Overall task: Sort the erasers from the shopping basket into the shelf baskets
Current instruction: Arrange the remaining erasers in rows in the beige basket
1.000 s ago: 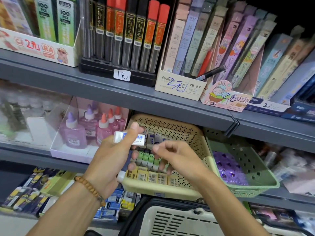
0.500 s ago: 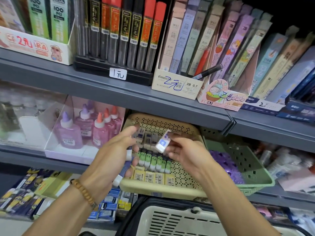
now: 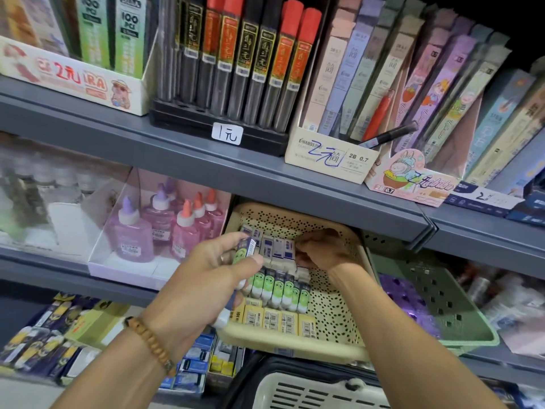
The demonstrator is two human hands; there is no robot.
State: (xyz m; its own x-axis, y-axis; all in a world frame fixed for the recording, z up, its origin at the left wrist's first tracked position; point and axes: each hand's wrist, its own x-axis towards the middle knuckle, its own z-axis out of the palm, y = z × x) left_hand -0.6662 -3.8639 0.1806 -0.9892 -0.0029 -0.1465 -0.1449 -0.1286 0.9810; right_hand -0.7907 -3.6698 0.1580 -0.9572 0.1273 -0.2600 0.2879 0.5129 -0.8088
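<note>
- Beige perforated basket on the lower shelf: white-and-blue erasers along its back edge, green-sleeved erasers mid-row, yellow barcoded erasers along the front edge; right side bare.
- Left hand, closed around several erasers, one green-sleeved eraser uppermost, at the basket's left edge.
- Right hand inside at the back row, fingers curled; cannot tell whether it grips anything.
- Green basket adjoining on the right: purple items.
- Shopping basket below.
</note>
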